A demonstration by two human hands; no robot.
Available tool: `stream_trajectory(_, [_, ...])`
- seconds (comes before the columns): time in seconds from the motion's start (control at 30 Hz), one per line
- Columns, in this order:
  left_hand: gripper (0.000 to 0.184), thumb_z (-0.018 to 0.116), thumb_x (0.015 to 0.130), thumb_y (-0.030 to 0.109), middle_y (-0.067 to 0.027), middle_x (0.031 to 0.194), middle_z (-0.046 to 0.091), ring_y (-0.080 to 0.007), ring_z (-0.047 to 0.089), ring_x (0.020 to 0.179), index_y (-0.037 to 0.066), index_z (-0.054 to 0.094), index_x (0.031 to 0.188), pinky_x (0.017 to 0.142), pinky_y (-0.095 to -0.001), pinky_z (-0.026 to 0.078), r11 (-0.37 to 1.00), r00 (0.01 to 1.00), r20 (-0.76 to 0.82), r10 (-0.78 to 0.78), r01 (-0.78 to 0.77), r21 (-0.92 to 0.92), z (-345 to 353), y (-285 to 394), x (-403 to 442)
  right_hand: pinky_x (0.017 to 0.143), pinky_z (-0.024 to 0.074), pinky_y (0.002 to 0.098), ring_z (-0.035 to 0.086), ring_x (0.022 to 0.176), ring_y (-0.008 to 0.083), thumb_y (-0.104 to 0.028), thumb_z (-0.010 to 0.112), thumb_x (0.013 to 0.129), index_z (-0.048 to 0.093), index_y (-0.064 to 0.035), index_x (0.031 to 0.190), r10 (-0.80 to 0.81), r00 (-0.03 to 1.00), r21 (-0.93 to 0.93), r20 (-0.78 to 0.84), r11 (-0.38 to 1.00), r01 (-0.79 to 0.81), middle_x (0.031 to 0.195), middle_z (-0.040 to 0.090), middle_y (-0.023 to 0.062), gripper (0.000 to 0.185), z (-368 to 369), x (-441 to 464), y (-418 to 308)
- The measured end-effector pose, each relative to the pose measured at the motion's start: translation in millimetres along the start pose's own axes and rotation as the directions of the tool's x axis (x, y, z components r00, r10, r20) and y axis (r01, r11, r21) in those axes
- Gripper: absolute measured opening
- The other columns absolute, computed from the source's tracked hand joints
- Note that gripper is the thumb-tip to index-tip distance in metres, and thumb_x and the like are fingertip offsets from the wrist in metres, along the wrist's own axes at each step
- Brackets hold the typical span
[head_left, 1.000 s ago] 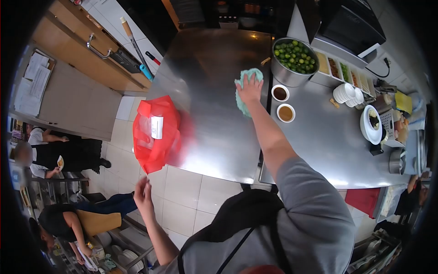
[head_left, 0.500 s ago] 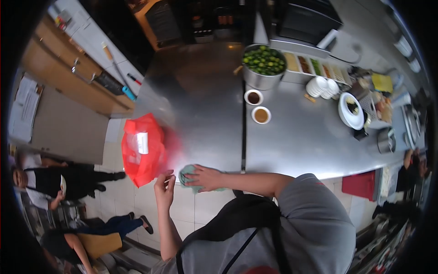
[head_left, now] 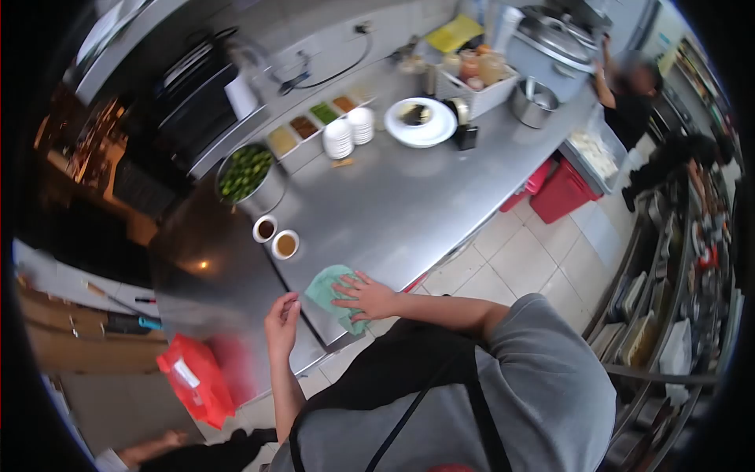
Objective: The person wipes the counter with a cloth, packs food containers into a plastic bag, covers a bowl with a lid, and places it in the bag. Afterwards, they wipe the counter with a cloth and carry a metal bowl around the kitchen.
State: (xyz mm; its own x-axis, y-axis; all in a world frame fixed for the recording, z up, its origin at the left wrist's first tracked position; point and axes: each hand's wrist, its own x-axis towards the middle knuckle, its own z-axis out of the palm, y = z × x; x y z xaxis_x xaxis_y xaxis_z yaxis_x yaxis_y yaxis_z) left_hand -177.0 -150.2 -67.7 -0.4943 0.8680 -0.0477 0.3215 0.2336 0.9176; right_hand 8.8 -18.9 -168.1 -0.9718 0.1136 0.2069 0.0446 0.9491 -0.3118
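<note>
My right hand (head_left: 368, 299) lies with spread fingers on a green cloth (head_left: 321, 288), pressing it against the steel counter (head_left: 393, 212) near its front edge. Just left of it, my left hand (head_left: 281, 318) is raised by the counter seam, fingers curled in; nothing shows in it. Beyond the cloth stand two small white cups, one with dark sauce (head_left: 266, 229) and one with lighter brown sauce (head_left: 285, 245). A red plastic bag (head_left: 206, 389) with a white label sits at the counter's left end.
Green citrus fruits fill a metal pot (head_left: 266, 193) at the back. Beside it are a topping tray (head_left: 295, 149), stacked white cups (head_left: 338, 140), a white plate (head_left: 429, 135), a bottle basket (head_left: 491, 94) and a small metal pot (head_left: 535, 106). Other people stand at right and lower left.
My view has turned to the right. My right hand has carried the green cloth rightward across the counter seam. My left hand has moved away from the red bag towards the seam.
</note>
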Motion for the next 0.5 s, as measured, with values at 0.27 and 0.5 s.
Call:
stream_trajectory(0.27, [0.021,0.057,0.077,0.011,-0.0074,0.090,0.058,-0.0138,0.056,0.080,0.002,0.057,0.097,0.071,-0.0250,0.045,0.993,0.967,0.239,0.092,-0.106,0.044,139.7,78.2,46.1,0.095,0.0213,0.0540,0.025,0.122,0.0314,-0.039,0.039,0.083,0.035,-0.0221,0.125,0.484,0.840,-0.235,-0.244,0.811,-0.535,0.133,0.028,0.0084,0.046,-57.6,-124.1,158.2])
stream_trajectory(0.5, [0.024,0.058,0.077,0.015,-0.0082,0.090,0.060,-0.0141,0.056,0.082,0.002,0.057,0.097,0.073,-0.0265,0.044,0.989,0.993,0.112,-0.021,0.004,0.145,150.5,76.0,77.5,0.095,0.0184,0.0569,0.024,0.122,0.0343,-0.039,0.036,0.085,0.034,-0.0211,0.127,0.786,0.458,-0.230,-0.415,0.396,-0.889,0.134,0.027,0.0095,0.046,-120.0,-246.2,321.3])
